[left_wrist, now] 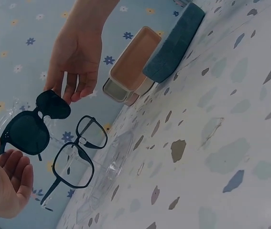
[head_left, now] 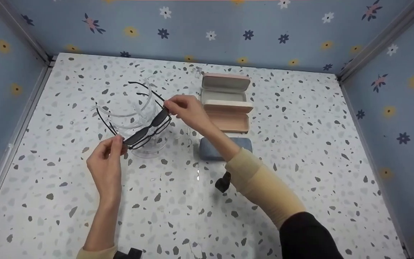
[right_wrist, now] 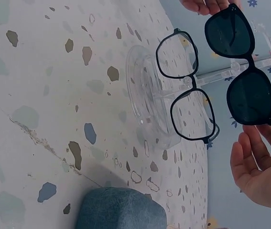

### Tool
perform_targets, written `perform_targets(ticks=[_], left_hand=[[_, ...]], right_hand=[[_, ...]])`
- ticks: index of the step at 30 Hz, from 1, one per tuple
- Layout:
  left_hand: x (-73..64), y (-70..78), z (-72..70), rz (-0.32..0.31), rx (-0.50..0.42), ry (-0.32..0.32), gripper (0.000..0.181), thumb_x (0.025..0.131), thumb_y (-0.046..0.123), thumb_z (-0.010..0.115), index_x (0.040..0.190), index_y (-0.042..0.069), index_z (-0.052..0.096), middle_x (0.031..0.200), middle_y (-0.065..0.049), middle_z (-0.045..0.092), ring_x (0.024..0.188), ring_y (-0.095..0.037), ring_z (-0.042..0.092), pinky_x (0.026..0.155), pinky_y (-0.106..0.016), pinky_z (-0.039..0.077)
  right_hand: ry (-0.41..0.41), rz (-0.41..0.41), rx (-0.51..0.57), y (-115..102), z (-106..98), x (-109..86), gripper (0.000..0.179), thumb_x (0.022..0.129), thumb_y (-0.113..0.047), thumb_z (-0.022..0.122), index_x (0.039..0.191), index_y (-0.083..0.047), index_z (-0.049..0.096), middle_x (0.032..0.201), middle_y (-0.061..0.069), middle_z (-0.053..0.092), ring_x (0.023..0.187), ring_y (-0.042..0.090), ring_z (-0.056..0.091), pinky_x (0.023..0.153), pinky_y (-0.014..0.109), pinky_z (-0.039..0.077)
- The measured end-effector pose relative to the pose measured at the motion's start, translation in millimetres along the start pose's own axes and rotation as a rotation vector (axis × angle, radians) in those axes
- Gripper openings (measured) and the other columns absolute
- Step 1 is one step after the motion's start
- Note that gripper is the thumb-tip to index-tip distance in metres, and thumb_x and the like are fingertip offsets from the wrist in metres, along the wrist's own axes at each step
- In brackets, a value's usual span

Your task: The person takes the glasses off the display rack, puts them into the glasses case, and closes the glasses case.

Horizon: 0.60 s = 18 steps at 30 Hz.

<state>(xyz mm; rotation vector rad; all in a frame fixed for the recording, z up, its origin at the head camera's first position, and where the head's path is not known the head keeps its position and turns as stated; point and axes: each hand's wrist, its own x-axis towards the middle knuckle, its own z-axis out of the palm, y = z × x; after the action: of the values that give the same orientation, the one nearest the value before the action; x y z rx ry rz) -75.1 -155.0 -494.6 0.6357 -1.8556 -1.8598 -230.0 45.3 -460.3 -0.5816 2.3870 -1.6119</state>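
**Sunglasses held at both ends over the clear stand**

Sunglasses (head_left: 148, 128), dark-lensed with a black frame, hang above a transparent plastic stand (head_left: 140, 118) in the head view; the left hand (head_left: 106, 163) pinches one end and the right hand (head_left: 187, 109) the other. Two open beige cases (head_left: 226, 104) and a blue case (head_left: 210, 149) lie on the speckled table (head_left: 300, 162).

The left wrist view adds clear-lensed glasses (left_wrist: 80, 155) resting on the stand.

The right wrist view shows the stand's round base (right_wrist: 147, 102).
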Motion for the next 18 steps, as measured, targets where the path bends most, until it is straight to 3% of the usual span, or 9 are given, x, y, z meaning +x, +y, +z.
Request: perform_targets(ticks=[8,13,18], left_hand=[[-18.5,-1.3,6.3,-0.009,-0.08,0.005,0.029,0.092,0.03,0.079,0.1,0.002,0.08,0.083,0.001,0.076,0.08,-0.013,0.074,0.079,-0.02,0.06],[-31.1,-2.1,14.3,-0.013,-0.152,-0.033,0.028,0.089,0.026,0.082,0.096,-0.002,0.079,0.082,-0.005,0.079,0.077,-0.019,0.077,0.08,-0.026,0.063],[-43.2,-1.2,25.2,-0.005,-0.152,-0.084,0.026,0.088,0.025,0.083,0.093,0.0,0.08,0.079,-0.006,0.079,0.076,-0.02,0.078,0.079,-0.03,0.064]], right_hand=[[-0.03,0.001,0.063,0.1,-9.8,-9.1,0.024,0.104,-0.02,0.063,0.107,-0.001,0.076,0.086,0.0,0.07,0.081,0.014,0.063,0.073,0.021,0.053],[-0.03,0.031,0.08,1.9,-21.0,-15.3,0.023,0.103,-0.022,0.063,0.107,-0.004,0.077,0.089,0.0,0.071,0.082,0.013,0.063,0.075,0.023,0.054],[-0.031,0.063,0.084,4.5,-35.6,-23.2,0.024,0.103,-0.022,0.062,0.109,-0.003,0.076,0.093,0.001,0.072,0.086,0.013,0.066,0.082,0.029,0.058]])
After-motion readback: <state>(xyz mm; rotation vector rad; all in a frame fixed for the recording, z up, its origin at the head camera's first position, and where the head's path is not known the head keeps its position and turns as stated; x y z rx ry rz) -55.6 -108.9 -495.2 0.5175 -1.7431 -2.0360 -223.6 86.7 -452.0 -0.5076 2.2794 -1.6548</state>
